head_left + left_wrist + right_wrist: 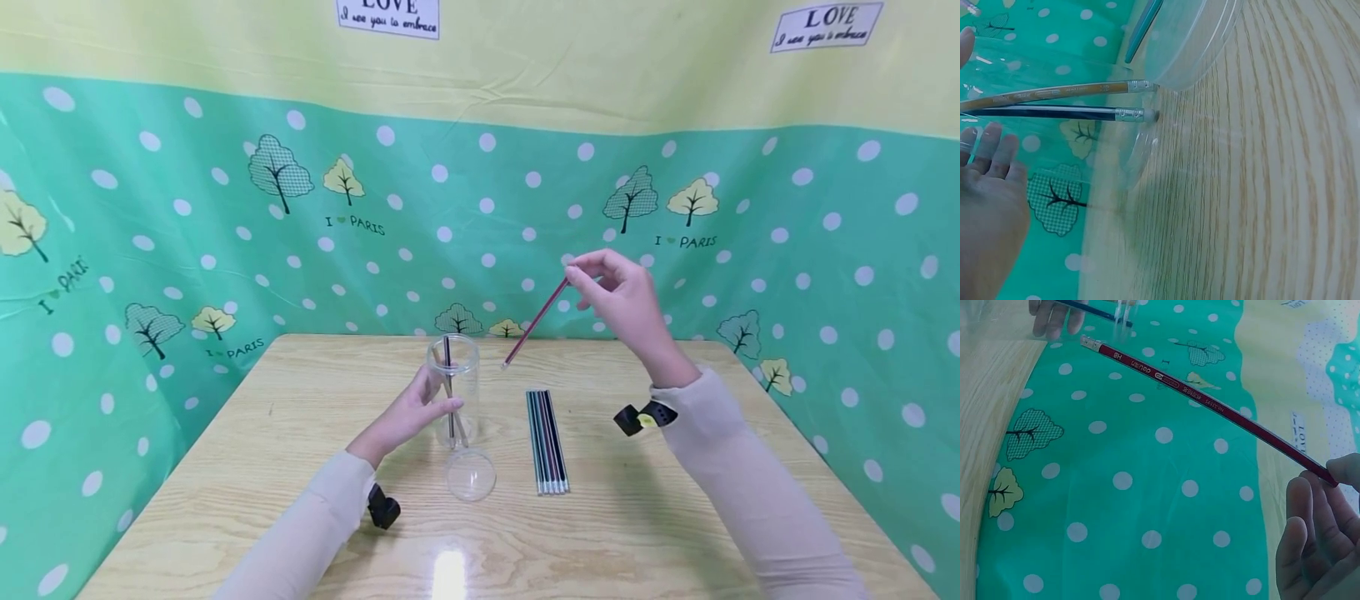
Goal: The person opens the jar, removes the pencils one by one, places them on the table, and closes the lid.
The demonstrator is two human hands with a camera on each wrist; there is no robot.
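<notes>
A clear cylindrical jar (468,387) stands on the table with its top uncovered. My left hand (407,414) holds its side, thumb toward the front and fingers around the far side. Inside lean a brown pencil (1066,94) and a dark striped pencil (1054,113), eraser ends down. Up to the right, my right hand (618,293) pinches a dark red pencil (1210,409) near one end between thumb and fingers. That pencil slants down toward the jar, its white eraser end lowest, above the table and to the right of the jar's rim.
Several pencils (548,442) lie side by side on the wooden table (300,500), right of the jar, erasers toward me. A round clear lid (471,477) lies just in front of the jar. A green dotted curtain (487,208) hangs behind and on both sides.
</notes>
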